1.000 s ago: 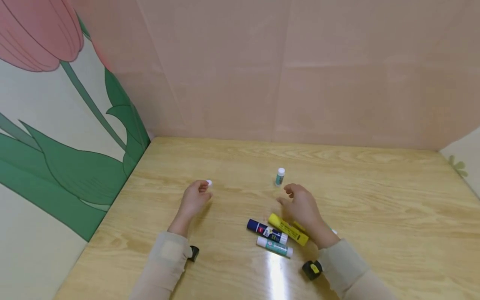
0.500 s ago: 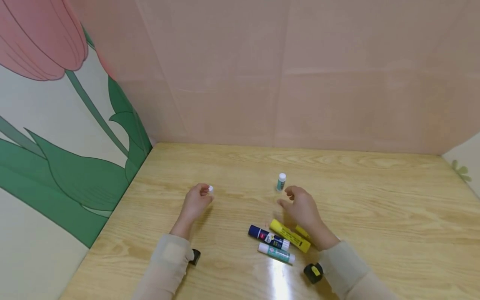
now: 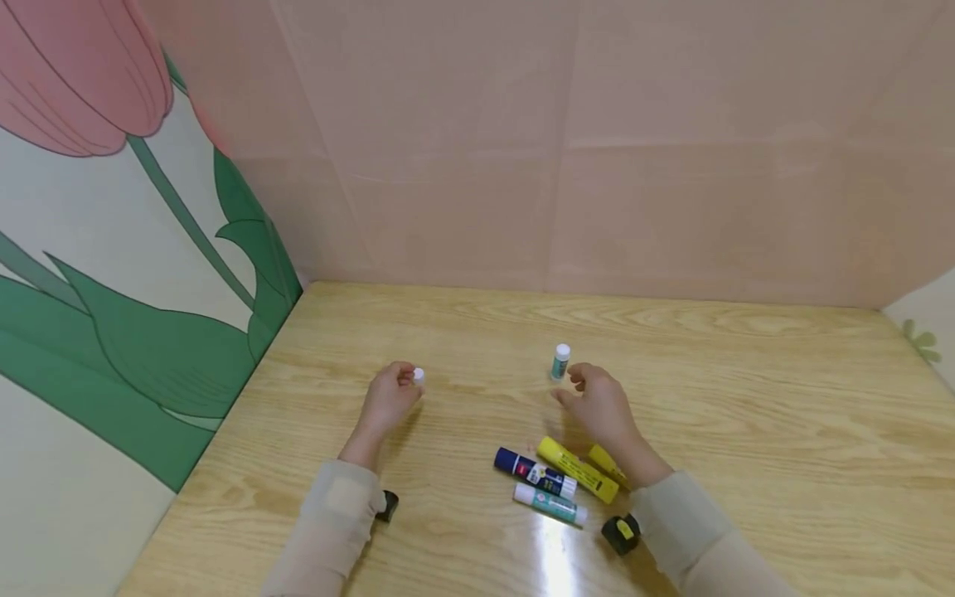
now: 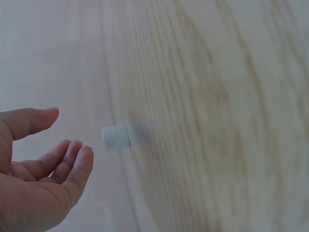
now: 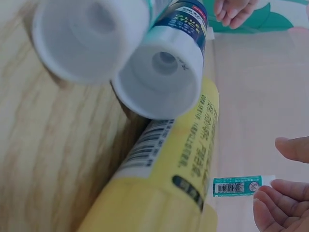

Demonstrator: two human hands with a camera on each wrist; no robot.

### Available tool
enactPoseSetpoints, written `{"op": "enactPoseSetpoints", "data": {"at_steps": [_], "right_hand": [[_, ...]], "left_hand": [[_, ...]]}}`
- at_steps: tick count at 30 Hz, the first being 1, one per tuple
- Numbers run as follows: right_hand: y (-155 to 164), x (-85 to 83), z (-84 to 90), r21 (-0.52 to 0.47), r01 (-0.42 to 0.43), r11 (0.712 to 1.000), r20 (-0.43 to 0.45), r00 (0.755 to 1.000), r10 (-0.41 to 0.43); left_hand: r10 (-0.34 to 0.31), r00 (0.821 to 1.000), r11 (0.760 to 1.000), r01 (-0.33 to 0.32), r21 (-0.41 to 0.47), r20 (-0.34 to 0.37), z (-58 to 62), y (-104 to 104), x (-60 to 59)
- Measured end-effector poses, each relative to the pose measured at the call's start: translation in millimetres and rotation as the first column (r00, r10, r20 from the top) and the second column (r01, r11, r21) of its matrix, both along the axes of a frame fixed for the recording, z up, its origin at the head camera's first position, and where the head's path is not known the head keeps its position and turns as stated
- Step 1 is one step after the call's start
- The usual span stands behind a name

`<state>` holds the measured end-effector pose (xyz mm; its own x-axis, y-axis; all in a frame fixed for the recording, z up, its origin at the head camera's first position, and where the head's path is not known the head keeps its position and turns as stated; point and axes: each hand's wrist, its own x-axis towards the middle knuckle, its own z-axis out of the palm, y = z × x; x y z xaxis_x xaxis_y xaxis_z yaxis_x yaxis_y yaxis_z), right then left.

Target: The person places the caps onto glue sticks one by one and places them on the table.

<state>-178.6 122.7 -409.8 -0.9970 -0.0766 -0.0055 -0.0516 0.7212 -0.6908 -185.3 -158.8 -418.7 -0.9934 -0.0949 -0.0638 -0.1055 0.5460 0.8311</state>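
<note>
On the wooden table (image 3: 746, 414) a small teal glue stick (image 3: 559, 361) stands upright with a white cap. My right hand (image 3: 578, 388) is just beside it, fingers loosely curled and holding nothing. In the right wrist view the same stick (image 5: 239, 185) lies between thumb and fingertips (image 5: 270, 203), and I cannot tell whether they touch it. My left hand (image 3: 399, 383) rests on the table behind a small white cap (image 3: 419, 375). The left wrist view shows that cap (image 4: 116, 137) apart from the relaxed fingers (image 4: 77, 162).
A pile of glue sticks lies by my right wrist: a blue one (image 3: 533, 470), a yellow one (image 3: 578, 469), a white-teal one (image 3: 550, 504) and another yellow one (image 3: 608, 464). A pink back wall (image 3: 567, 166) and a tulip-painted left wall (image 3: 112, 290) border the table.
My right hand has edged forward, closer to the upright teal stick. The left hand and the white cap have stayed put.
</note>
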Motion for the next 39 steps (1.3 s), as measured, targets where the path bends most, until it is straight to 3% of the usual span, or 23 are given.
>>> {"op": "enactPoseSetpoints", "data": {"at_steps": [6, 18, 32, 39], "right_hand": [[-1.3, -3.6, 1.5, 0.0, 0.005, 1.0, -0.019, 1.0, -0.005], [-0.6, -9.9, 3.9, -0.002, -0.006, 1.0, -0.055, 0.998, 0.005], [7.7, -16.5, 0.3, 0.023, -0.001, 1.0, -0.042, 0.999, 0.002], [8.4, -19.5, 1.6, 0.013, 0.01, 1.0, 0.01, 1.0, -0.01]], "left_hand": [[0.005, 0.999, 1.0, -0.006, 0.014, 0.033, 2.3, -1.3, -2.1], [0.015, 1.0, 1.0, -0.015, -0.002, 0.009, 0.9, -6.8, -3.9], [-0.007, 1.0, 0.999, 0.006, -0.046, -0.014, 1.5, -0.6, -8.9], [-0.035, 0.999, 0.998, 0.034, -0.057, -0.014, -0.7, 0.4, -10.8]]}}
